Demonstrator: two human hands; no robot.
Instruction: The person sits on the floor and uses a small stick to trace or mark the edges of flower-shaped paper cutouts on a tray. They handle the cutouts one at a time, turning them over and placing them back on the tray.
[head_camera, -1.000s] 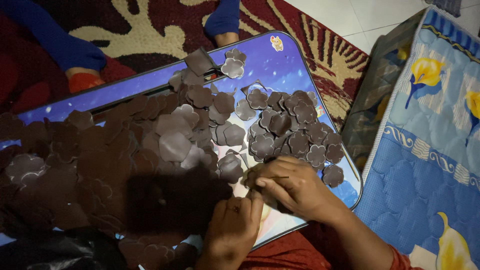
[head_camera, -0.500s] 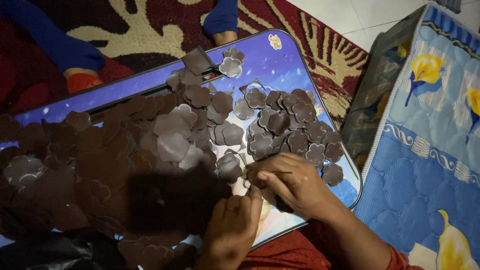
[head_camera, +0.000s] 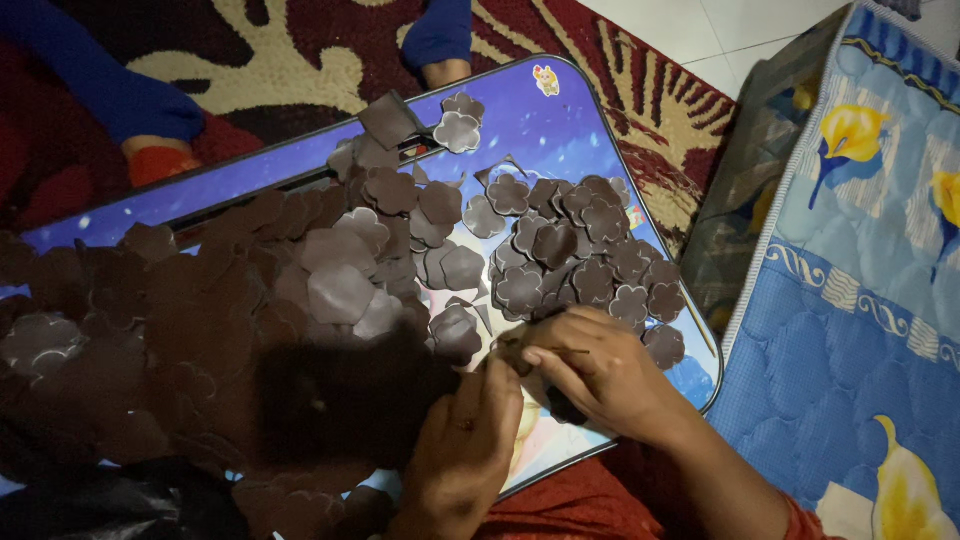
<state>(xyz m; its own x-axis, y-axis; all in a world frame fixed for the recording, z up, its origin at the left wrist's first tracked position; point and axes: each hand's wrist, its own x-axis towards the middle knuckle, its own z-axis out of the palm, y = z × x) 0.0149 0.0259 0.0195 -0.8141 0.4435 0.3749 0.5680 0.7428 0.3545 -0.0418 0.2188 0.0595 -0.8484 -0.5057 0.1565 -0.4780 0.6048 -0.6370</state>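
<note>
My right hand (head_camera: 600, 375) pinches a thin stick against one brown flower cutout (head_camera: 515, 355); my left hand (head_camera: 465, 440) closes on that cutout from below. Loose cutouts (head_camera: 585, 250) lie just beyond my fingers on the desk (head_camera: 560, 120) — best steady the piece, press lightly.

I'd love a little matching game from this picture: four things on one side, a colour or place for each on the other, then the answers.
Things:
1. flower-shaped brown cutouts
2. blue picture-printed lap table
3. quilted mattress with yellow flowers
4. right hand

Descriptions:
A. lies at the far right
B. dark brown, heaped in a pile
C. blue top with rounded corners
D. at the table's near edge, by the left hand

Pairs: 1-B, 2-C, 3-A, 4-D
</note>
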